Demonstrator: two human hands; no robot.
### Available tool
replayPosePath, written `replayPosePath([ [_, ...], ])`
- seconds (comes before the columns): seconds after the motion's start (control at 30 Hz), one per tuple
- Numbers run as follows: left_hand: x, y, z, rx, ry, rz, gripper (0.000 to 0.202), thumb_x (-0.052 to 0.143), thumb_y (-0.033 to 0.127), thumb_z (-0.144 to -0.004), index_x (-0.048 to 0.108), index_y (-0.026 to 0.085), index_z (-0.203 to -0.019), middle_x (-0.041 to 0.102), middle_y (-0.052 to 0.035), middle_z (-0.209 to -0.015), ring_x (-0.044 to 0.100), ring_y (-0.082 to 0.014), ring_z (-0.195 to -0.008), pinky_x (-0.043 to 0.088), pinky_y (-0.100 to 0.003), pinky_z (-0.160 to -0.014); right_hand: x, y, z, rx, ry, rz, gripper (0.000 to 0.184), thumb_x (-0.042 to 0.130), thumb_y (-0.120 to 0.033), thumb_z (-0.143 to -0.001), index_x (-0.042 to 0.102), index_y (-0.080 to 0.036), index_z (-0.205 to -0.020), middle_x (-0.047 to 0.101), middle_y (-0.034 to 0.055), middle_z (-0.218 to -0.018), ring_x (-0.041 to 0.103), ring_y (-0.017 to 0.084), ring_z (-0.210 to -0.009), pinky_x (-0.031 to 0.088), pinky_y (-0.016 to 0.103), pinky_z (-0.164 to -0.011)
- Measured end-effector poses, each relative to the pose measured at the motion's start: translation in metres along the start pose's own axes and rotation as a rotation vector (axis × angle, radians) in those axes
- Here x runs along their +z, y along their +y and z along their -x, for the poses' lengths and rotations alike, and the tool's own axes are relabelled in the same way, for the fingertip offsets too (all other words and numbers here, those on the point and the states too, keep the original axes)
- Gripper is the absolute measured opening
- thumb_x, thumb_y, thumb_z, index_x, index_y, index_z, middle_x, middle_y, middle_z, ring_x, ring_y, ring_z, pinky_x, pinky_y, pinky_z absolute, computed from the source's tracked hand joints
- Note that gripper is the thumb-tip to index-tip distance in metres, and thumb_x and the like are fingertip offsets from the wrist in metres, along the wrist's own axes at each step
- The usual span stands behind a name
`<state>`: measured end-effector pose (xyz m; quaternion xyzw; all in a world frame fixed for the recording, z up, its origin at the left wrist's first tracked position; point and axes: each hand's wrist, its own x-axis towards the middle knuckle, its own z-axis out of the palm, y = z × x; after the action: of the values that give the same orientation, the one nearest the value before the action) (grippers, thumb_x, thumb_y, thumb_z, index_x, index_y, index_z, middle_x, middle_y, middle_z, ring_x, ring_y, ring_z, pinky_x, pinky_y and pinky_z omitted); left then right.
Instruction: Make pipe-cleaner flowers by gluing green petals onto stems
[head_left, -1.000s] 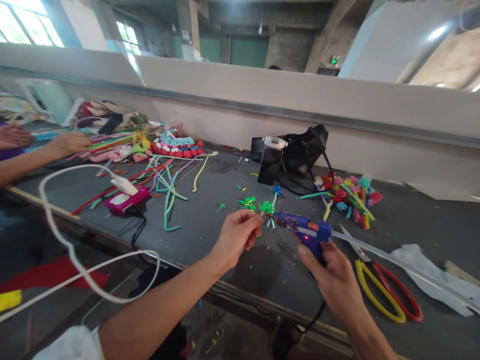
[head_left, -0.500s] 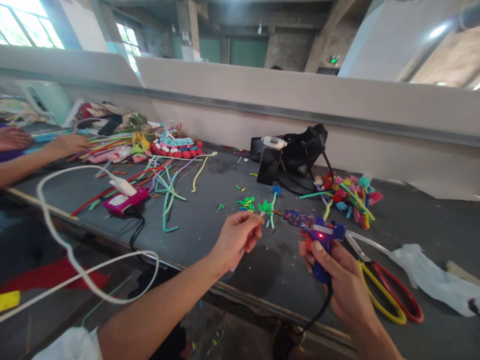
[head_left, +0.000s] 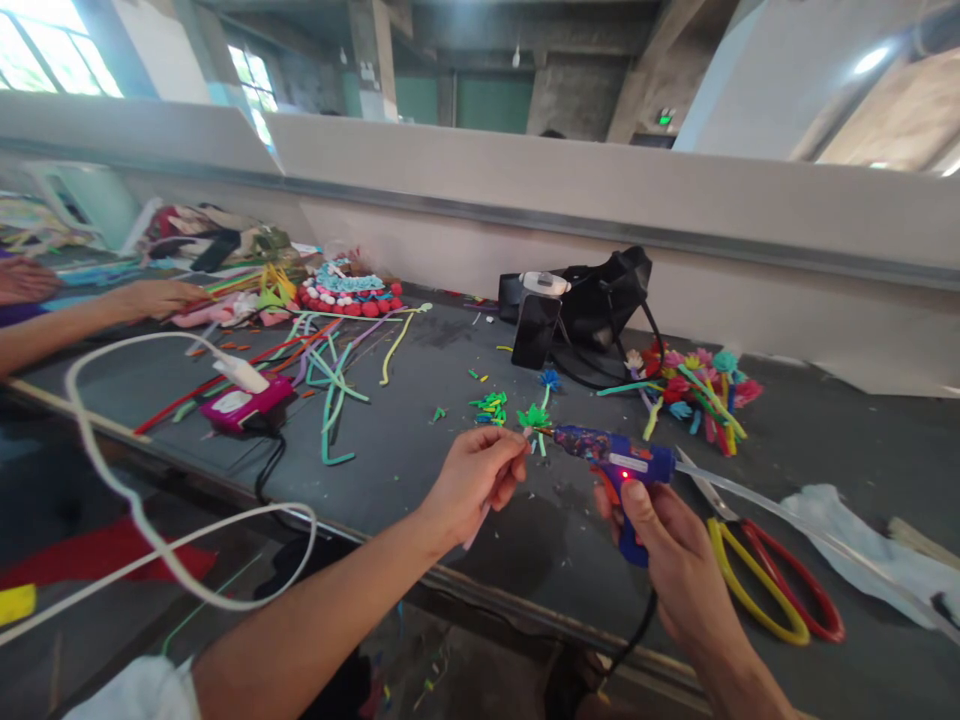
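Glue gun (head_left: 615, 453) nearer left hand (head_left: 480, 467)

A blue plastic glue gun (head_left: 611, 453), red light (head_left: 625, 475) glowing, is pointing from the right fingers (head_left: 642, 503) toward a thin, pale-pink stem (head_left: 476, 529) between the left fingers (head_left: 504, 456).

The glue gun (head_left: 611, 452) has edged back leftward.

The place is a craft workshop, shown by the dark workbench (head_left: 442, 350), coloured stems (head_left: 334, 378), scissors (head_left: 727, 514), glue gun (head_left: 626, 457) and bare concrete beams (head_left: 661, 55).
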<state>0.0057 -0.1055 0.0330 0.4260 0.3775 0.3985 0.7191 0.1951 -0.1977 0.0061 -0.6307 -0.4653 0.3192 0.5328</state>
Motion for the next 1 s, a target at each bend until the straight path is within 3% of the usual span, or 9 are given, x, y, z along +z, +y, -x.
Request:
replayPosePath([
  [0.33,0.000,-0.001,-0.001,-0.010,-0.004,-0.004,0.019,0.064,0.033,-0.078,0.061,0.014,-0.073,0.053,0.0038,-0.054,0.039,-0.0038,-0.033,0.023,-0.018,-0.032,0.001,-0.002,0.001,-0.046,0.041,0.101,0.045,0.057,-0.061,-0.087,0.055,-0.019,-0.070,0.056,-0.0008,-0.061,0.049,0.013,-0.057,0.039,0.023,-0.052],
  [0.7,-0.001,-0.003,-0.002,-0.005,-0.008,-0.002,0.019,0.063,0.033,-0.078,0.062,0.015,-0.074,0.053,0.0034,-0.054,0.039,-0.0043,-0.033,0.023,-0.018,-0.032,0.004,-0.017,0.000,-0.176,0.066,0.194,0.040,0.056,-0.058,-0.086,0.058,-0.020,-0.072,0.060,0.0014,-0.060,0.056,0.017,-0.061,0.043,0.025,-0.056],
  [1.0,0.000,-0.002,-0.001,0.001,-0.005,-0.004,0.019,0.062,0.033,-0.079,0.062,0.015,-0.074,0.053,0.0036,-0.055,0.039,-0.0037,-0.033,0.023,-0.018,-0.032,0.001,-0.014,0.001,-0.162,0.062,0.233,0.043,0.056,-0.058,-0.087,0.058,-0.019,-0.069,0.060,0.0018,-0.062,0.055,0.016,-0.061,0.043,0.024,-0.057],
])
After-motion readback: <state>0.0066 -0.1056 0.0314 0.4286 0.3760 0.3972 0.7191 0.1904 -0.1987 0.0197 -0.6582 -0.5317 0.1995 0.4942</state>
